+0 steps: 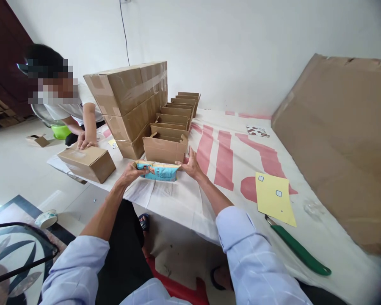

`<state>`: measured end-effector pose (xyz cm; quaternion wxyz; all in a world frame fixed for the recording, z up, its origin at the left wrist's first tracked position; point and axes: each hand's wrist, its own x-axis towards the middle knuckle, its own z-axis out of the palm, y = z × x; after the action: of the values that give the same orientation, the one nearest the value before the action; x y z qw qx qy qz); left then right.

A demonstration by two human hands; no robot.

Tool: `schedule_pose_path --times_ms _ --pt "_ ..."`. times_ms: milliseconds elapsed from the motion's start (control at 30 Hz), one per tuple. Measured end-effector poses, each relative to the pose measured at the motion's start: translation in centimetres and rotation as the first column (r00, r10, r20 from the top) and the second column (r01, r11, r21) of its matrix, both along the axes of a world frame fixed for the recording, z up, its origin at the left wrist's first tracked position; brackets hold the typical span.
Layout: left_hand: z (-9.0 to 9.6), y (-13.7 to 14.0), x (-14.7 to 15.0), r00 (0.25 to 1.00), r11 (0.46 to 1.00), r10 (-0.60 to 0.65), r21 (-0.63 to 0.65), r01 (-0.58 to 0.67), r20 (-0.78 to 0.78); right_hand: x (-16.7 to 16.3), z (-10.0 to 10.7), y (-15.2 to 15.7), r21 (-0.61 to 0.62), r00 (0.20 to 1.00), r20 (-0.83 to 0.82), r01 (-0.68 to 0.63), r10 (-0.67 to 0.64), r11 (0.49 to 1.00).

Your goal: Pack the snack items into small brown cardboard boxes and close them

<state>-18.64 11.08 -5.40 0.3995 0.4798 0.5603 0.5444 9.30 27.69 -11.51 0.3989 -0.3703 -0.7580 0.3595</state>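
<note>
A blue printed packet with a yellowish edge is held level above the near table edge. My left hand is closed around its left end, with the thumb across the front. At the other end, the fingers of my right hand grip the packet's right corner, and the thumb points up. Just behind the packet stands an open cardboard box, the nearest of a row of open boxes. What is inside these boxes is hidden.
Taped cartons are stacked left of the row. A co-worker's hands press on a closed carton. On the right lie a yellow sheet, a green-handled knife and a large cardboard sheet.
</note>
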Motion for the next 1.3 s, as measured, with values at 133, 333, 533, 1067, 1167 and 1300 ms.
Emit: schedule_pose_path --times_ms 133,333,533,1067,1167,1300 --pt "-1.5 3.4 0.2 0.998 0.998 0.064 0.010 -0.064 0.007 4.6 -1.5 -2.1 -0.103 0.997 0.001 0.072 -0.072 0.992" --pt "-3.4 4.7 1.5 0.934 0.934 0.348 0.117 -0.337 -0.085 5.0 -1.3 -3.6 -0.204 0.998 -0.029 -0.057 0.053 0.977" --pt "-7.8 0.2 5.5 0.728 0.830 0.557 0.275 -0.485 -0.399 0.4 -1.3 -4.5 -0.181 0.994 0.016 -0.102 0.107 0.978" --pt "-7.3 6.5 9.3 0.727 0.880 0.462 0.163 -0.445 -0.508 10.8 -4.2 -12.1 0.242 0.980 0.183 0.033 -0.079 0.970" --pt "-7.0 7.8 8.9 0.730 0.892 0.441 0.162 -0.423 -0.523 10.7 -4.2 -12.4 0.258 0.979 0.186 0.028 -0.078 0.966" --pt "-6.8 9.8 8.2 0.733 0.906 0.413 0.164 -0.389 -0.541 10.7 -4.0 -12.3 0.263 0.979 0.187 0.030 -0.082 0.964"
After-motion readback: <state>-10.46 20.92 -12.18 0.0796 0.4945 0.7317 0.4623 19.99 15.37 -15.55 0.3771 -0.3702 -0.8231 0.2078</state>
